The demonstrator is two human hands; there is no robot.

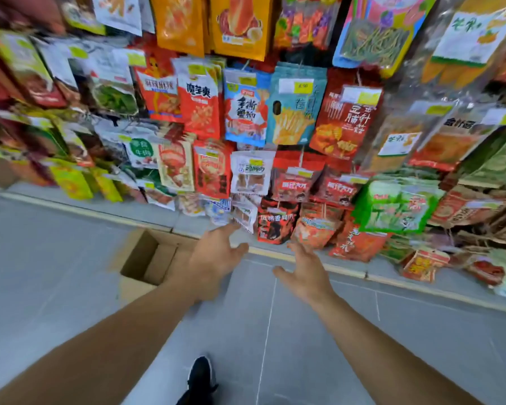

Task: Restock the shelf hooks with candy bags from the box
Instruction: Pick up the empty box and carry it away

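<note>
Both hands are spread and hold nothing. The left hand (216,255) is nearer the box (146,258), which sits just left of it, mid-frame. The right hand (304,273) reaches toward low bags (275,223).

Grey tiled floor (70,258) — black shoe (200,378)

the left arm hides part of the cardboard box (146,258); outer bags (21,68) are blurred.
</note>
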